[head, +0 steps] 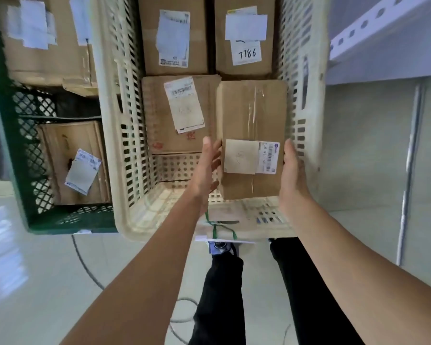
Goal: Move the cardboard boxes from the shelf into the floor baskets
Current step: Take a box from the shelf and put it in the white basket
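Note:
A taped cardboard box [251, 115] with a pale label hangs over the near right part of the cream floor basket [125, 135]. My left hand [208, 168] lies flat along its left side and my right hand [294, 173] lies flat along its right side, fingers straight. Three other boxes lie inside the cream basket: one [177, 113] left of the held box, and two [172, 33] [244, 33] at the far end.
A green basket [18, 135] stands left of the cream one, with a box [80, 160] in its near part and a bigger box [45, 41] at its far end. A white shelf upright [373, 26] is at the upper right. A cable [85, 265] lies on the floor.

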A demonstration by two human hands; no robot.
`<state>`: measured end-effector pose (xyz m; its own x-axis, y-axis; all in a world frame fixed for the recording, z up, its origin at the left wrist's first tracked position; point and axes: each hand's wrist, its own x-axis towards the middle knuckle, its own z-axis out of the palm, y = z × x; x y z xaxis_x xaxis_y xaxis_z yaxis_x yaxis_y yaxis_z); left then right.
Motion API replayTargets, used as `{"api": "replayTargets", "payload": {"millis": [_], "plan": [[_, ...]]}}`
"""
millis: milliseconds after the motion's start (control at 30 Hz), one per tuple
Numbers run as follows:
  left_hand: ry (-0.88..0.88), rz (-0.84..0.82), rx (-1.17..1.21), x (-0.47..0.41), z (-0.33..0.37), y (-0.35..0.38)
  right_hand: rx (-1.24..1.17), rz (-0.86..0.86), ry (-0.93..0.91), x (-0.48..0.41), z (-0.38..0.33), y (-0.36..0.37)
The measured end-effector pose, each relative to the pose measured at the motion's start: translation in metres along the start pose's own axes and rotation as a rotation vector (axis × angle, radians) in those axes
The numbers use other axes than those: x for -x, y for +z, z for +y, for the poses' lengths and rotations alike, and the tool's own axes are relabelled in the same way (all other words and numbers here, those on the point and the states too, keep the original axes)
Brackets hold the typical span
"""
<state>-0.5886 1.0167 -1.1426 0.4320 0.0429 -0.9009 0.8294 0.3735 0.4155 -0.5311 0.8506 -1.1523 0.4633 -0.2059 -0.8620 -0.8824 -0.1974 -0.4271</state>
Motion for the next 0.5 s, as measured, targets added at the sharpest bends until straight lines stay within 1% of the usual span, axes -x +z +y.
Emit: {"api": "replayTargets", "payload": {"millis": [133,233,400,500], "plan": [[0.018,0.022,0.007,-0.014,0.002,0.006,0.016,0.038,-0.039,-0.009,0.004,0.003],[0.031,-0.002,-0.005,-0.016,0.006,0.012,0.020,0.048,-0.070,-0.001,0.004,0.003],[-0.015,0.020,-0.024,-0.024,0.012,0.017,0.041,0.046,-0.112,0.005,0.003,0.003],[-0.044,0.032,-0.027,-0.028,0.017,0.020,0.116,0.056,-0.171,0.001,0.005,0.008]]}}
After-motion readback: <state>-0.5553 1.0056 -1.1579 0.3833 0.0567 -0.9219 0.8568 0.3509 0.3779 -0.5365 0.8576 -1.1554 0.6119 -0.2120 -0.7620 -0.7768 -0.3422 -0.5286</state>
